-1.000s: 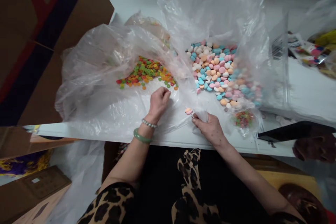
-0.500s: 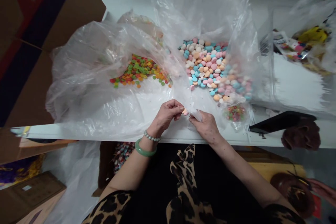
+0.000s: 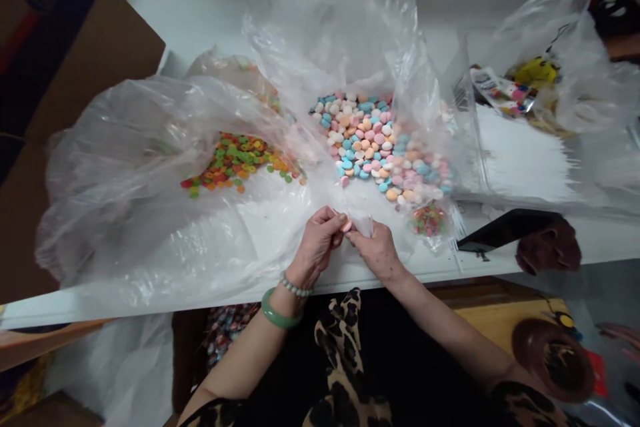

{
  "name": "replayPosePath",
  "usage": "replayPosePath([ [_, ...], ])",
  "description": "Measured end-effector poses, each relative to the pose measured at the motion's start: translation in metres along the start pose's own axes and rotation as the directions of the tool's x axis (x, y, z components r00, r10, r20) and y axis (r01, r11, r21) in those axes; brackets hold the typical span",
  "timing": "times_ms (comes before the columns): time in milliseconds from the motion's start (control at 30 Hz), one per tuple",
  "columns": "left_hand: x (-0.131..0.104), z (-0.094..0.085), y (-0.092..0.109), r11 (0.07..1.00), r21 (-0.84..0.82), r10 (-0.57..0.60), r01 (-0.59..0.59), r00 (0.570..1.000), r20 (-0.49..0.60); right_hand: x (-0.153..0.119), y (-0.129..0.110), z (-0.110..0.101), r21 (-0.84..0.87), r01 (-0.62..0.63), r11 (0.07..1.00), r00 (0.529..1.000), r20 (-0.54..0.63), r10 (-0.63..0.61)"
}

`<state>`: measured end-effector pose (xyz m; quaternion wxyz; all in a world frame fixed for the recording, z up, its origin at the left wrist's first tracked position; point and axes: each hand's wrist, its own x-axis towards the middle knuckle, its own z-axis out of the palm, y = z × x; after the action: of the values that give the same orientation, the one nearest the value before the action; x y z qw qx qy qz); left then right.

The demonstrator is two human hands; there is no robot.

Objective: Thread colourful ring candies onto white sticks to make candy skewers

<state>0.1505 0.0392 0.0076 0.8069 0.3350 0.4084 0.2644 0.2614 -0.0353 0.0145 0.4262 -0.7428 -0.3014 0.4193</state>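
Observation:
My left hand (image 3: 320, 240), with a bead bracelet and a green bangle on its wrist, is closed in a pinch on a small pink candy (image 3: 347, 225). Right beside it, my right hand (image 3: 377, 247) grips a small clear plastic bag (image 3: 367, 225), its fingertips close against the candy. Beyond my hands lies a large clear bag (image 3: 330, 27) with pastel candies (image 3: 367, 143) in pink, blue, white and orange. Farther left, another large clear bag (image 3: 110, 147) holds ring-shaped red, green and orange candies (image 3: 240, 159).
To the right of the pastel candies sits a small filled bag (image 3: 429, 220). A dark phone-like slab (image 3: 507, 230) leans on a brown support (image 3: 549, 247) near the edge. Behind is a clear tray with white sticks (image 3: 520, 157). A cardboard box (image 3: 110, 47) stands left. Another person's hand (image 3: 620, 333) shows far right.
My hands have come together, the right one moving up to the candy in my left. The view has shifted, so the table's contents appear farther left and lower.

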Motion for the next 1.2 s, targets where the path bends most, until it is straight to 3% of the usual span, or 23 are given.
replayPosePath([
  [100, 0.009, 0.015, 0.002, 0.977, 0.198, 0.084, -0.079, 0.996, -0.019, 0.007, -0.003, -0.012, 0.145, -0.145, 0.979, 0.988, -0.031, 0.151],
  [167, 0.024, 0.021, 0.009, 0.888, 0.409, 0.233, -0.212, 0.973, 0.0, 0.012, -0.003, -0.024, 0.246, -0.178, 0.953, 0.972, -0.104, 0.209],
  [233, 0.047, 0.023, 0.019, 0.654, 0.669, 0.429, -0.353, 0.901, 0.057, 0.018, -0.001, -0.035, 0.31, -0.152, 0.939, 0.956, -0.196, 0.219],
  [300, 0.073, 0.021, 0.026, 0.324, 0.87, 0.509, -0.372, 0.843, 0.171, 0.022, 0.002, -0.041, 0.345, -0.131, 0.929, 0.949, -0.229, 0.218],
  [367, 0.092, 0.016, 0.028, 0.079, 0.954, 0.481, -0.29, 0.849, 0.218, 0.024, 0.007, -0.043, 0.367, -0.128, 0.921, 0.957, -0.199, 0.213],
  [433, 0.099, 0.01, 0.025, -0.078, 0.973, 0.452, -0.219, 0.862, 0.23, 0.024, 0.012, -0.042, 0.391, -0.133, 0.911, 0.967, -0.15, 0.205],
  [500, 0.091, 0.004, 0.018, -0.213, 0.953, 0.407, -0.217, 0.867, 0.289, 0.023, 0.017, -0.04, 0.416, -0.148, 0.897, 0.972, -0.108, 0.21],
  [600, 0.063, 0.003, 0.005, -0.405, 0.848, 0.27, -0.342, 0.841, 0.469, 0.022, 0.022, -0.04, 0.411, -0.181, 0.894, 0.969, -0.084, 0.234],
  [667, 0.045, 0.004, -0.003, -0.451, 0.78, 0.205, -0.434, 0.8, 0.564, 0.023, 0.023, -0.042, 0.399, -0.192, 0.897, 0.967, -0.079, 0.243],
  [733, 0.033, 0.002, -0.01, -0.407, 0.783, 0.239, -0.47, 0.773, 0.588, 0.024, 0.023, -0.046, 0.406, -0.187, 0.894, 0.967, -0.086, 0.241],
  [833, 0.03, -0.008, -0.017, -0.187, 0.909, 0.434, -0.373, 0.798, 0.417, 0.024, 0.026, -0.052, 0.432, -0.165, 0.887, 0.966, -0.109, 0.234],
  [900, 0.031, -0.015, -0.018, -0.036, 0.954, 0.482, -0.296, 0.832, 0.276, 0.023, 0.029, -0.054, 0.445, -0.159, 0.881, 0.966, -0.116, 0.232],
  [933, 0.031, -0.017, -0.017, -0.003, 0.963, 0.472, -0.269, 0.849, 0.239, 0.023, 0.031, -0.054, 0.453, -0.158, 0.878, 0.965, -0.118, 0.235],
  [1000, 0.029, -0.018, -0.015, -0.048, 0.973, 0.448, -0.225, 0.866, 0.223, 0.021, 0.033, -0.054, 0.466, -0.158, 0.871, 0.965, -0.115, 0.237],
  [1067, 0.026, -0.012, -0.011, -0.178, 0.973, 0.48, -0.145, 0.85, 0.215, 0.02, 0.033, -0.053, 0.472, -0.164, 0.866, 0.965, -0.105, 0.24],
  [1133, 0.025, -0.004, -0.009, -0.326, 0.938, 0.495, -0.118, 0.824, 0.276, 0.019, 0.033, -0.053, 0.474, -0.17, 0.864, 0.966, -0.092, 0.241],
  [1200, 0.028, 0.002, -0.007, -0.433, 0.883, 0.431, -0.182, 0.818, 0.38, 0.018, 0.034, -0.052, 0.476, -0.165, 0.864, 0.969, -0.086, 0.232],
])
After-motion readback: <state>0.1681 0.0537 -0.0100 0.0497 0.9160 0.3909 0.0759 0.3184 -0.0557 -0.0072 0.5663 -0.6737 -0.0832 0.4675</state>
